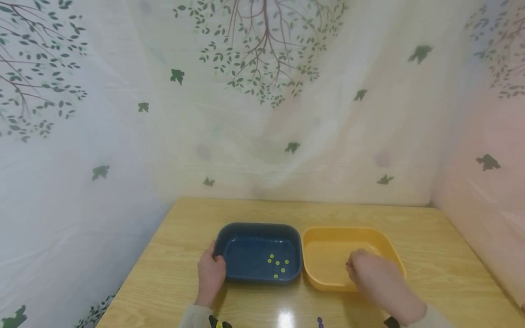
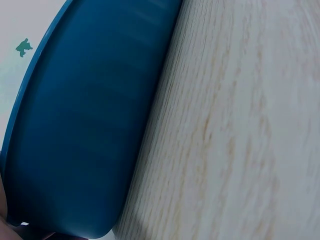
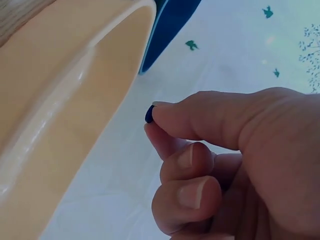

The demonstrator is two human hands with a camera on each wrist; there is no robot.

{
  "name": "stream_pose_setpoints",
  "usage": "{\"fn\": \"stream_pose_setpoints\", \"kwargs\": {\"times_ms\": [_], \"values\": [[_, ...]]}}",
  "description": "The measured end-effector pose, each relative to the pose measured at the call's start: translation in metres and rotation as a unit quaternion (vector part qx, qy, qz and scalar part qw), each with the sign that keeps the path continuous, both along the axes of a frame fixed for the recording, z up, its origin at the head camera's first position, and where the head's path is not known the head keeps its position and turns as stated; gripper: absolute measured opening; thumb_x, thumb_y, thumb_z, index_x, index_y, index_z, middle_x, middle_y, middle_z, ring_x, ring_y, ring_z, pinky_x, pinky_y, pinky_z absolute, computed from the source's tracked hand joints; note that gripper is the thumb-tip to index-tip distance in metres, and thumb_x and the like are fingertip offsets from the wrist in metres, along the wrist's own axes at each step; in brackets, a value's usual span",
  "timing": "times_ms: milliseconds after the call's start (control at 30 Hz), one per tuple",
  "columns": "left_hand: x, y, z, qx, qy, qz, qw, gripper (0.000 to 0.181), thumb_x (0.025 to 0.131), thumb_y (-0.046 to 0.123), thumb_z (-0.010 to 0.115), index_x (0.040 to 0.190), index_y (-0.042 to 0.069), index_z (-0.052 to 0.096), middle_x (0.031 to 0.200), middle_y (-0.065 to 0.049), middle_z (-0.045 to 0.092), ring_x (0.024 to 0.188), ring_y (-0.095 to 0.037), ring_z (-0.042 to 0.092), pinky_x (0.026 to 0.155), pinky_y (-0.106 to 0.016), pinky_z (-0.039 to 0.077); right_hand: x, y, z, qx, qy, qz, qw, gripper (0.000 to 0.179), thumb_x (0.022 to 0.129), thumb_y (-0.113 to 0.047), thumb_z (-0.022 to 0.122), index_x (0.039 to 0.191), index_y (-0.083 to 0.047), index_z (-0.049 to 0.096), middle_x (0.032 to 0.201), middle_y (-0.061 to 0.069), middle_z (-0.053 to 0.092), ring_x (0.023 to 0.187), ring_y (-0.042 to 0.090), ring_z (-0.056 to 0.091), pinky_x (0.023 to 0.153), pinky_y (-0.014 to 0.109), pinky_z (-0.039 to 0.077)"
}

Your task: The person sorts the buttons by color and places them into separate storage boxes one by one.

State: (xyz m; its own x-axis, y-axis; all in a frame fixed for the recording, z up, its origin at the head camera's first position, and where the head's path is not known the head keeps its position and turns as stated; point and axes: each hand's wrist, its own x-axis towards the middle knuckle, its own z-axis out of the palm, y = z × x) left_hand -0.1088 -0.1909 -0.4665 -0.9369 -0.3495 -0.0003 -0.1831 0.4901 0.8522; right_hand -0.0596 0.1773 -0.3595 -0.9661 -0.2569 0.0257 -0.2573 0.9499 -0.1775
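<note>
My left hand [image 1: 212, 274] grips the left rim of a dark blue tray [image 1: 257, 280], thumb on the rim. In the left wrist view the tray's outer wall [image 2: 90, 120] fills the left side, with only a bit of the hand at the lower left edge. Over the right part of a yellow tray [image 1: 324, 284], my right hand [image 1: 379, 280] pinches a small dark blue button [image 3: 149, 114] between thumb and index finger, other fingers curled in. Several small yellow buttons [image 1: 277, 263] lie in the right half of the blue tray.
The two trays stand side by side on a wooden table [image 1: 164, 282]. Small purple pieces [image 1: 320, 322] lie at the bottom edge of the head view, in front of the trays. A printed cloth [image 1: 246, 136] hangs behind the table and along its sides.
</note>
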Motion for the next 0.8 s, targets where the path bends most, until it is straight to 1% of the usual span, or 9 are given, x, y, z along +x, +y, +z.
{"fn": "stream_pose_setpoints", "kwargs": {"times_ms": [167,267,433,500,567,667,733,800], "values": [[0.0,0.001,0.0,-0.002,0.001,0.001,1.0,0.056,0.089,-0.004,0.042,0.145,-0.007,0.036,0.147,-0.028,0.037,0.111,-0.032,0.05,0.084,-0.044,0.047,-0.008,0.006,-0.005,0.001,0.02,0.008,0.9998,0.01,0.084,-0.016,0.069,0.077,-0.012,0.064,0.07,-0.004,0.053,0.059,0.011,0.047,0.047,0.031,0.042],[0.0,0.001,0.0,-0.007,-0.002,0.001,1.0,0.056,0.089,-0.004,0.042,0.145,-0.007,0.036,0.147,-0.029,0.037,0.109,-0.032,0.05,0.082,-0.042,0.047,-0.013,0.009,-0.008,-0.002,0.019,0.009,0.9998,0.013,0.084,-0.017,0.07,0.074,-0.012,0.062,0.068,-0.004,0.051,0.057,0.012,0.045,0.046,0.031,0.04],[0.001,0.001,0.002,-0.007,-0.003,0.001,1.0,0.056,0.09,-0.004,0.042,0.145,-0.008,0.036,0.147,-0.03,0.036,0.11,-0.033,0.049,0.082,-0.043,0.047,-0.021,0.014,-0.015,-0.013,-0.009,-0.001,0.9999,0.021,0.085,-0.018,0.068,0.068,-0.013,0.058,0.062,-0.003,0.046,0.055,0.013,0.042,0.046,0.031,0.037],[0.001,0.001,0.002,-0.006,-0.005,0.002,1.0,0.056,0.09,-0.004,0.042,0.145,-0.008,0.035,0.147,-0.029,0.036,0.11,-0.032,0.049,0.084,-0.043,0.047,-0.024,0.016,-0.019,-0.017,-0.015,-0.004,0.9997,0.023,0.085,-0.018,0.068,0.066,-0.013,0.057,0.061,-0.003,0.045,0.055,0.014,0.042,0.046,0.03,0.038],[0.001,0.002,0.002,-0.006,-0.007,0.001,1.0,0.056,0.09,-0.004,0.042,0.145,-0.007,0.035,0.147,-0.03,0.036,0.11,-0.033,0.049,0.082,-0.043,0.047,-0.027,0.018,-0.022,-0.018,-0.017,-0.004,0.9997,0.023,0.085,-0.017,0.069,0.065,-0.013,0.057,0.062,-0.003,0.046,0.056,0.014,0.042,0.046,0.031,0.038],[0.001,0.002,0.001,-0.011,-0.003,0.001,0.9999,0.056,0.089,-0.004,0.042,0.144,-0.009,0.036,0.146,-0.031,0.037,0.107,-0.033,0.051,0.076,-0.039,0.048,-0.032,0.021,-0.026,-0.023,-0.04,-0.009,0.9989,0.02,0.086,-0.016,0.069,0.068,-0.011,0.059,0.062,-0.002,0.047,0.057,0.014,0.043,0.048,0.031,0.038],[0.002,0.002,0.002,-0.012,0.001,-0.001,0.9999,0.056,0.088,-0.005,0.042,0.144,-0.01,0.036,0.145,-0.032,0.038,0.1,-0.032,0.053,0.07,-0.036,0.047,-0.034,0.022,-0.028,-0.024,-0.059,-0.012,0.9979,0.018,0.086,-0.015,0.068,0.071,-0.009,0.062,0.063,-0.001,0.047,0.057,0.015,0.044,0.049,0.031,0.038],[0.002,0.002,0.003,-0.015,0.005,-0.001,0.9999,0.056,0.088,-0.005,0.042,0.143,-0.01,0.036,0.144,-0.032,0.038,0.098,-0.032,0.053,0.068,-0.035,0.046,-0.036,0.024,-0.031,-0.028,-0.075,-0.015,0.9967,0.017,0.087,-0.015,0.068,0.072,-0.008,0.063,0.063,-0.001,0.048,0.057,0.015,0.044,0.05,0.031,0.038]]}}
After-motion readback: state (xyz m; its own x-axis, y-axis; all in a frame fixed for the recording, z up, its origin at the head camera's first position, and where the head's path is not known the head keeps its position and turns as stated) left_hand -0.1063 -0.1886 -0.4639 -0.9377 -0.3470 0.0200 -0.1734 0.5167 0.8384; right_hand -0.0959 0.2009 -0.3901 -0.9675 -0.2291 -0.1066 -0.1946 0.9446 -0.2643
